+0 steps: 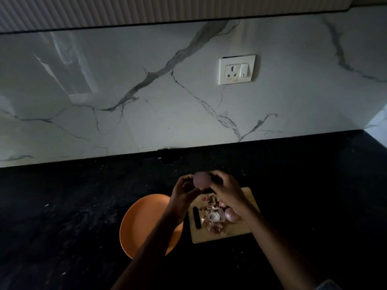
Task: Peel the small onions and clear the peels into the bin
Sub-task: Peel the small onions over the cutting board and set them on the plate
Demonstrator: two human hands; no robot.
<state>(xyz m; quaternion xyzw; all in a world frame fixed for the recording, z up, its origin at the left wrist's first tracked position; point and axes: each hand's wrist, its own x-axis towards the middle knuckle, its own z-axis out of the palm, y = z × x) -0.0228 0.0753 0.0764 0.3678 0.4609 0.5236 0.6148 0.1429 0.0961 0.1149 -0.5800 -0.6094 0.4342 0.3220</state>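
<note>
Two hands: both were raised above the far edge of the wooden cutting board (243, 231), meeting around one small onion.
Held onion (200, 180): a round purplish bulb, lifted clear of the board and just beyond its far left corner, caught between the two hands.
Left hand (184, 191): on the board's left side, fingers (185, 179) curled around the left of the onion with the thumb under it.
Right hand (225, 188): over the board's far edge, fingers curled onto the right and top of the onion, pinching it; dim light and blur hid the fingertips' exact placing.
Peels (212, 218): a loose heap of papery pink and pale skins lay on the middle of the board.
Other onions (230, 214): at least one pinkish bulb rested on the board at the heap's right, partly hidden by the right forearm.
Black strip (196, 217): a dark, narrow, rounded shape ran along the board's left edge; I could not tell whether it was a handle slot or a tool.
Orange plate (146, 222): it sat on the table just left of the board, crossed by the left forearm.
Table (73, 206): black and speckled, carrying the board.
Wall socket (237, 69): it sat on the marbled wall well behind the board.
</note>
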